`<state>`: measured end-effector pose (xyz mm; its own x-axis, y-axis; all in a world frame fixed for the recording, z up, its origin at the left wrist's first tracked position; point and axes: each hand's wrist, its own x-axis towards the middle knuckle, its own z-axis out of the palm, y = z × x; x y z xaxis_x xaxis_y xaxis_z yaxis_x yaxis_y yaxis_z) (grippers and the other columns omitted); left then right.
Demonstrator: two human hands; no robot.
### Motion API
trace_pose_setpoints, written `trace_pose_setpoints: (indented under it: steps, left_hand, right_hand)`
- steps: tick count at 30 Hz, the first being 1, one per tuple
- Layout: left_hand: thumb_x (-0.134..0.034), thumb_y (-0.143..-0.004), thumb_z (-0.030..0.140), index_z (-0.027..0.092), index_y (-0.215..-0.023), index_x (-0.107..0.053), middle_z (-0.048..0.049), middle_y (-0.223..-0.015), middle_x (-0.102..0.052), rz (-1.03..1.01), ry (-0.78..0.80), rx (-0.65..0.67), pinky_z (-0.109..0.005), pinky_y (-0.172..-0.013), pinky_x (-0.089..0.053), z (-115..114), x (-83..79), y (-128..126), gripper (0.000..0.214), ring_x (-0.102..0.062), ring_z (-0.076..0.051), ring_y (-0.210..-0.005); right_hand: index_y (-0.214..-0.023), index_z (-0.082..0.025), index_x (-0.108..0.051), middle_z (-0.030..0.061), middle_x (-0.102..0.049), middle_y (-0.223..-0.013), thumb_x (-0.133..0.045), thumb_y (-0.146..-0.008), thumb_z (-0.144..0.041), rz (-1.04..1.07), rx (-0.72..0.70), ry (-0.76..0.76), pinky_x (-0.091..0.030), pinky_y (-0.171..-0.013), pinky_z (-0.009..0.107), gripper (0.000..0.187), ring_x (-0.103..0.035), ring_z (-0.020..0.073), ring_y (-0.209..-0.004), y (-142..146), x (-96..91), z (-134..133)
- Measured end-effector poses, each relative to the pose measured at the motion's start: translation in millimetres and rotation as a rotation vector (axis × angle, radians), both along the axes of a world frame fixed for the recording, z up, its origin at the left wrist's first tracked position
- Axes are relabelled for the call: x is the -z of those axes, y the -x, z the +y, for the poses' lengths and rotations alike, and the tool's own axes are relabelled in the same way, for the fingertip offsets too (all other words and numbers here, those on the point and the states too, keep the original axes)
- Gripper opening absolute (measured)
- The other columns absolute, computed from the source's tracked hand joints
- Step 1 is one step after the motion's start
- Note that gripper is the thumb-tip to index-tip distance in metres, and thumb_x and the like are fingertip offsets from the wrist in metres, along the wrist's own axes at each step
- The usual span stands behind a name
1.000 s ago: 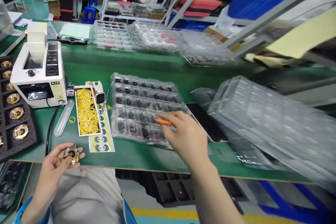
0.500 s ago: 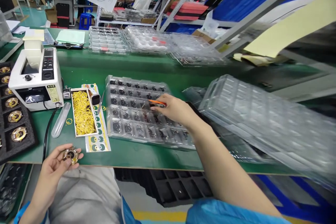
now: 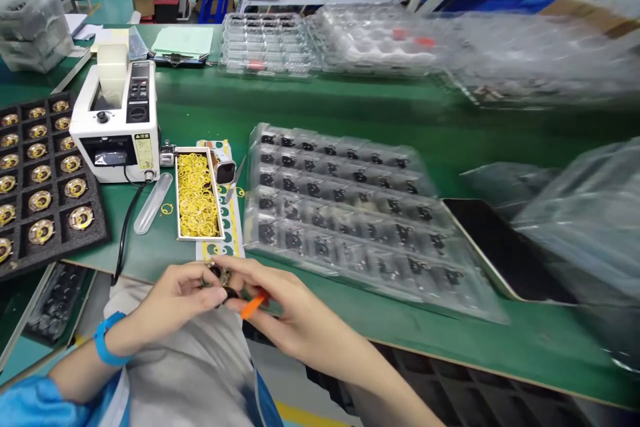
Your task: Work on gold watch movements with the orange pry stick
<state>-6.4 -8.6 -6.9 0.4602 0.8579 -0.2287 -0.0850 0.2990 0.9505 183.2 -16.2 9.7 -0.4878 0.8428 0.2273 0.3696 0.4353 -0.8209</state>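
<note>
Here you are bringing both hands together just off the near edge of a green workbench [image 3: 350, 100], over your gray trousers [image 3: 185, 373]. Your left hand [image 3: 173, 300], with a blue wristband [image 3: 107, 340] at its wrist and a blue sleeve [image 3: 30, 400] beyond it, is closing its fingers narrowly around a small round gold-and-black part [image 3: 220, 275]. Your right hand [image 3: 295, 313] is pressing in from the other side, its fingers pinching an orange stick [image 3: 253, 305] whose tip is hidden at the part. The part is sitting between both hands, partly covered by your fingers. Just past them, a printed paper strip [image 3: 233, 227] and a box of yellow rubber bands [image 3: 178, 193] are lying on the bench, with a clear tube [image 3: 153, 203] beside them. To the left, a black foam tray [image 3: 97, 233] is holding rows of gold discs, next to a white tape dispenser [image 3: 115, 153]. To the right, a clear plastic tray of black parts [image 3: 350, 213] is resting near a dark tablet [image 3: 505, 250], while more clear trays [image 3: 267, 43] are lining the bench's far side.
</note>
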Motion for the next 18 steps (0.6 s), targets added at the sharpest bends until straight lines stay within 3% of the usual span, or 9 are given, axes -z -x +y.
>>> trace_pose_setpoints:
  steps: [2, 5, 8, 11, 15, 18]
  left_hand:
    - [-0.078, -0.074, 0.053, 0.016, -0.062, -0.066, -0.0013, -0.067, -0.06, 0.0, 0.03, -0.043, -0.026, -0.066, -0.042, 0.0, -0.4, 0.1, 0.041, -0.052, -0.015, -0.066]
    - [-0.076, -0.075, 0.05, 0.017, -0.058, -0.062, 0.0005, -0.063, -0.057, 0.015, 0.044, -0.171, -0.025, -0.064, -0.04, -0.6, 2.4, 3.3, 0.04, -0.05, -0.014, -0.065]
    - [-0.074, -0.078, 0.045, 0.017, -0.061, -0.063, 0.0008, -0.065, -0.058, 0.018, 0.05, -0.245, -0.025, -0.068, -0.042, -0.8, 5.0, 5.5, 0.035, -0.052, -0.015, -0.068]
    - [-0.075, -0.078, 0.044, 0.017, -0.062, -0.063, 0.0012, -0.065, -0.06, 0.0, 0.051, -0.263, -0.025, -0.068, -0.045, -1.8, 4.7, 5.4, 0.033, -0.054, -0.014, -0.067]
    - [-0.076, -0.08, 0.041, 0.017, -0.07, -0.071, -0.0008, -0.074, -0.068, -0.043, 0.078, -0.241, -0.024, -0.073, -0.051, -7.6, 3.4, 6.9, 0.026, -0.063, -0.016, -0.075]
    - [-0.073, -0.084, 0.038, 0.023, -0.098, -0.077, -0.0046, -0.108, -0.075, -0.113, 0.128, -0.225, -0.03, -0.088, -0.056, -14.1, 4.4, 11.3, 0.021, -0.068, -0.021, -0.102]
  right_hand:
    - [-0.133, -0.024, -0.057, 0.0013, -0.07, -0.083, -0.053, -0.089, -0.01, 0.007, 0.024, -0.048, -0.057, -0.065, 0.027, 0.047, -0.067, 0.0155, -0.07, 6.4, 5.6, -0.4]
    - [-0.124, -0.024, -0.062, 0.0064, -0.073, -0.093, -0.064, -0.09, -0.018, -0.03, 0.194, -0.315, -0.058, -0.068, 0.03, 0.034, -0.07, 0.0195, -0.081, 12.7, 13.3, -4.1]
    - [-0.112, -0.02, -0.067, 0.0072, -0.074, -0.084, -0.068, -0.09, -0.018, -0.175, 0.285, -0.647, -0.052, -0.056, 0.027, 0.022, -0.065, 0.0181, -0.067, 20.0, 20.1, -11.7]
    - [-0.107, -0.017, -0.07, 0.0062, -0.075, -0.077, -0.063, -0.091, -0.011, -0.266, 0.296, -0.837, -0.045, -0.049, 0.027, 0.018, -0.057, 0.015, -0.054, 25.2, 27.6, -17.3]
    - [-0.108, -0.017, -0.071, 0.0069, -0.076, -0.077, -0.056, -0.092, -0.005, -0.199, 0.291, -0.834, -0.045, -0.048, 0.028, 0.026, -0.059, 0.0154, -0.055, 24.8, 33.0, -18.0]
    - [-0.104, -0.024, -0.071, 0.0046, -0.075, -0.079, -0.059, -0.089, -0.005, -0.004, 0.377, -0.542, -0.05, -0.054, 0.028, 0.027, -0.065, 0.0166, -0.063, 24.6, 29.0, -16.5]
